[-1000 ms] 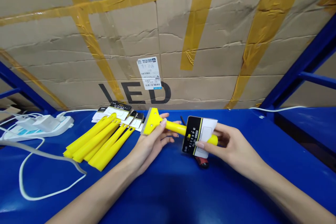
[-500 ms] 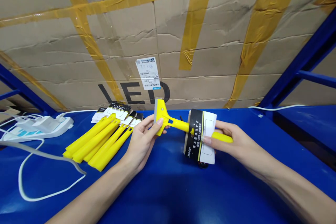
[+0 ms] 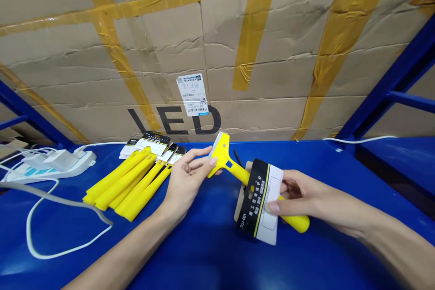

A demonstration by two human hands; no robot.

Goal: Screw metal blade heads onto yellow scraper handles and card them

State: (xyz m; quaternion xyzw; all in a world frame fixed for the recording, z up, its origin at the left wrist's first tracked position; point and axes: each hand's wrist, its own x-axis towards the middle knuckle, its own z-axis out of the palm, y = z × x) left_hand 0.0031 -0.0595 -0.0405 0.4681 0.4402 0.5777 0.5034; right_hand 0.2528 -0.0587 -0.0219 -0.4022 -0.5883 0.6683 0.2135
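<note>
A yellow scraper (image 3: 237, 171) with a pale blade edge is held in the air between both hands, its head up and to the left. My left hand (image 3: 190, 181) pinches the corner of the head between thumb and fingers. Around the handle sits a folded black and white card (image 3: 260, 201) with printed text. My right hand (image 3: 299, 197) grips this card, thumb on its white front, fingers partly hidden behind; the rounded handle end sticks out below the hand. A thin dark object (image 3: 237, 157) shows behind the scraper, mostly hidden.
Several yellow scrapers (image 3: 136, 186) with cards lie in a pile on the blue table (image 3: 190, 258). A white power strip (image 3: 68, 167) with plugs and a looping white cable (image 3: 30, 235) is at left. A large taped cardboard box (image 3: 272, 113) stands behind, between blue metal posts (image 3: 384, 81).
The scraper has tilted, its head shifting right and its handle end dropping. My right hand has moved down and right with the card, which now leans more.
</note>
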